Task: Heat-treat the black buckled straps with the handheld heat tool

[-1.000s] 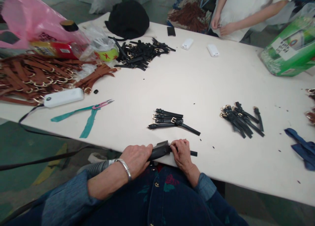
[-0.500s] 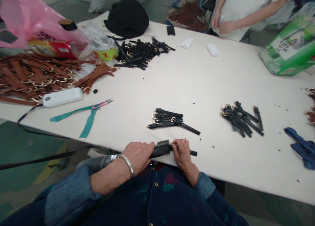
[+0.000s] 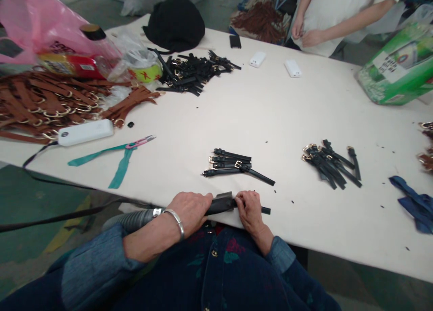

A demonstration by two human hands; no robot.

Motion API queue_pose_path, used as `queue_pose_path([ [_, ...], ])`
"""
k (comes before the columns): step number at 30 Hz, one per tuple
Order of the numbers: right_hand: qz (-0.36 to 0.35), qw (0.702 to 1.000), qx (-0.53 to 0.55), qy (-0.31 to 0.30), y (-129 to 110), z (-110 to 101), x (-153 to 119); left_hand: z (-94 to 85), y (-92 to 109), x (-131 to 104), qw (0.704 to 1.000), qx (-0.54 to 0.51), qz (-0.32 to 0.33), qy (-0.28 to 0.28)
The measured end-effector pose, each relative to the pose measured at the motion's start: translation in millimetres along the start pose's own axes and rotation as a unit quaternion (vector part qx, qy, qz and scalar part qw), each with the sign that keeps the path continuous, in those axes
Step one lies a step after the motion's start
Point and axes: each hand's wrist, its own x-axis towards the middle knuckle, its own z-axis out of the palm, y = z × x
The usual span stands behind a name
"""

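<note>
At the table's near edge, my left hand [image 3: 191, 211], with a silver bracelet at the wrist, is wrapped round a black nozzle-like tool [image 3: 219, 206] with a wide, boxy end. A grey ribbed hose [image 3: 135, 220] shows behind the left forearm; their joint is hidden by my hand. My right hand [image 3: 250, 211] is closed on a black strap [image 3: 266, 210], whose end sticks out to the right. Its fingertips are right at the tool's end. Just beyond lie several black buckled straps [image 3: 230, 160] side by side, one crossing the others.
Another pile of black straps [image 3: 331, 162] lies to the right, near a blue cloth strip [image 3: 412, 202]. Pink thread snips [image 3: 140, 141] with green ties lie left. Brown straps [image 3: 43, 99], a black cap [image 3: 176, 24] and a green package [image 3: 399, 67] stand farther out. A person [image 3: 345, 17] is across the table.
Almost nothing differs. Both hands hold the same places at the table edge, and the view has shifted very slightly.
</note>
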Motion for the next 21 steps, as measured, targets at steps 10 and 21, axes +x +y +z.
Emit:
queue_pose_path([
  [10, 0.003, 1.0, 0.009, 0.013, 1.9, 1.2, -0.1, -0.3, -4.6, -0.9, 1.0, 0.006, -0.006, -0.006],
  [21, -0.003, 0.998, 0.063, 0.014, 0.8, -7.1, -3.3, 3.6, -8.4, -3.5, 0.999, -0.019, -0.02, -0.018],
])
